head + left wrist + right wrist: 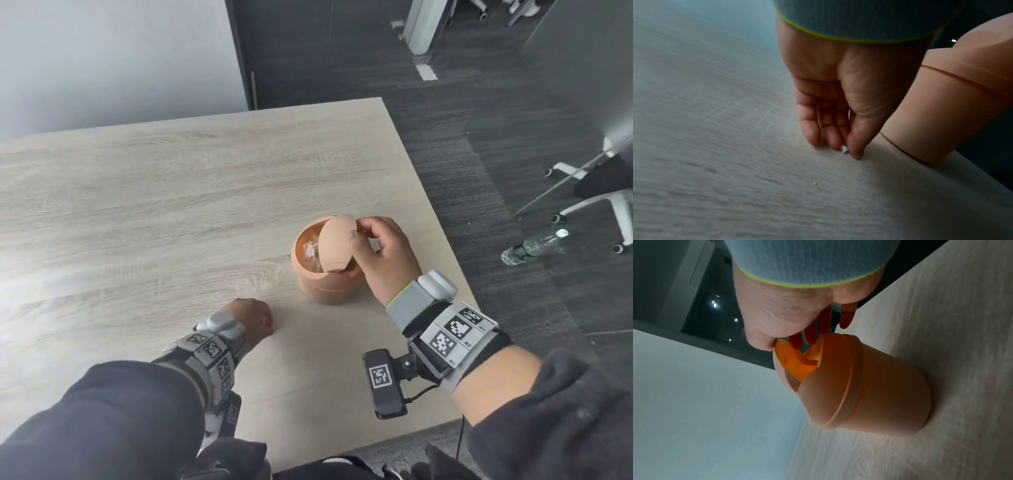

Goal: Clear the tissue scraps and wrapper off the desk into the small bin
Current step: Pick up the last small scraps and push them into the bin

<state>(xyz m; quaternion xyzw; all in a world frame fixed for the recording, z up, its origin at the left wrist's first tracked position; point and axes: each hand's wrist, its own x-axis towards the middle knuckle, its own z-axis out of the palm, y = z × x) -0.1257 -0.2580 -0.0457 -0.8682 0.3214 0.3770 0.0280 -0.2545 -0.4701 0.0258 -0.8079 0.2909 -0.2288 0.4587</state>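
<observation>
Head view shows the pale wood desk [171, 192] nearly bare, the small bin [325, 274] standing near its right edge. The right hand [383, 253] pinches the swing lid [337, 241] tipped up on edge, I'd say to keep the mouth clear; white tissue [310, 251] lies inside. The left hand [830, 100], fingers drawn together, pinches a tiny scrap [844, 149] against the desk just beside the bin; a smaller speck [815, 183] lies nearby. No wrapper shows.

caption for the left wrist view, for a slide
Left hand pinching a tiny white tissue scrap off the pale wood-grain desk beside the small peach plastic bin.
</observation>
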